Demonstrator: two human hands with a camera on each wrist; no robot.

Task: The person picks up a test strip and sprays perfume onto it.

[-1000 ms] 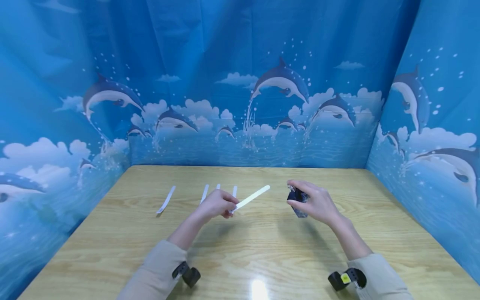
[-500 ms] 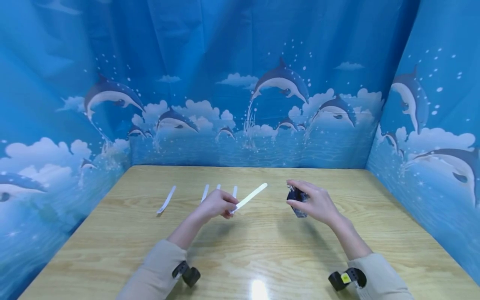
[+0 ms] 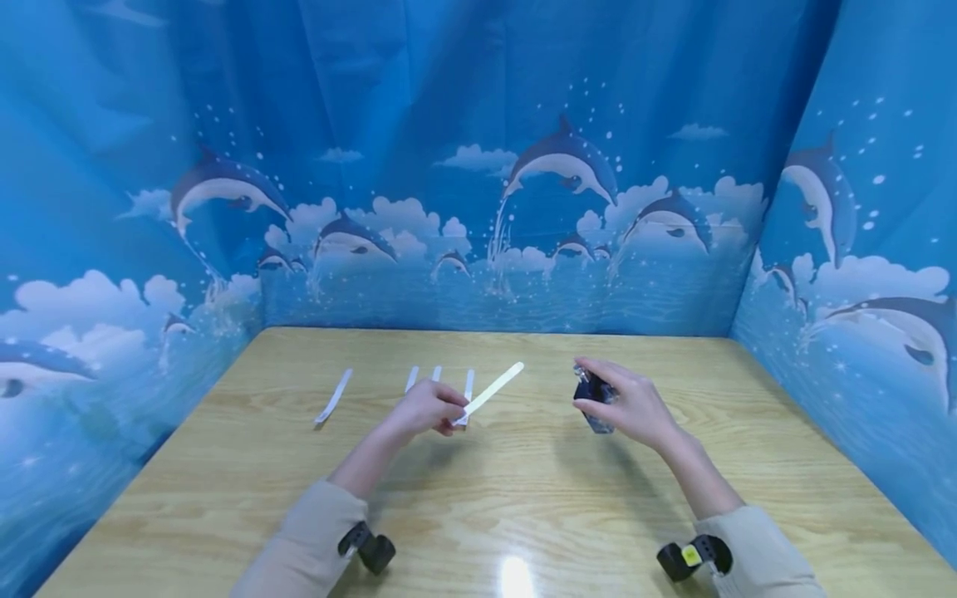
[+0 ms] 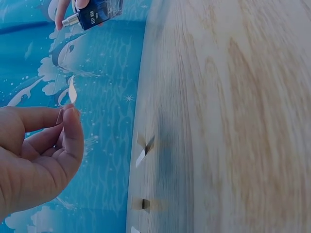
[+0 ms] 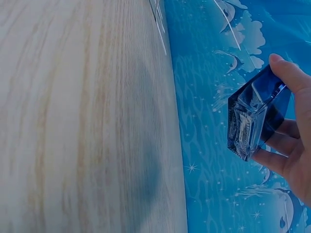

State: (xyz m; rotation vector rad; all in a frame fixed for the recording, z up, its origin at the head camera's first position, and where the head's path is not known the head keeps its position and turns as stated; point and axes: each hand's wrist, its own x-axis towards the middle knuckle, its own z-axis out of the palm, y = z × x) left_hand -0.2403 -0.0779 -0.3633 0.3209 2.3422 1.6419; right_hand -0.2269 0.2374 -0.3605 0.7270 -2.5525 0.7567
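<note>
A white paper test strip [image 3: 495, 388] is pinched at its lower end between the thumb and fingers of my left hand [image 3: 426, 409], slanting up to the right above the table. My right hand [image 3: 634, 405] grips a dark blue glass perfume bottle [image 3: 597, 422], tilted, with its silver spray top facing the strip. In the left wrist view the index finger sits at the sprayer of the bottle [image 4: 98, 14], and the strip [image 4: 72, 91] shows nearly edge-on. The right wrist view shows the thick clear base of the bottle [image 5: 249, 116]. A gap separates sprayer and strip.
On the wooden table [image 3: 523, 490], a curved strip [image 3: 333, 399] lies at the left. Several more strips, such as the white strip [image 3: 469, 384], lie behind the left hand, partly hidden by it. A blue dolphin-print curtain [image 3: 478, 282] borders the table's back and sides.
My left hand has shifted slightly left, and the held strip's free end has moved left and a little up in view. My right hand and the perfume bottle stay nearly still.
</note>
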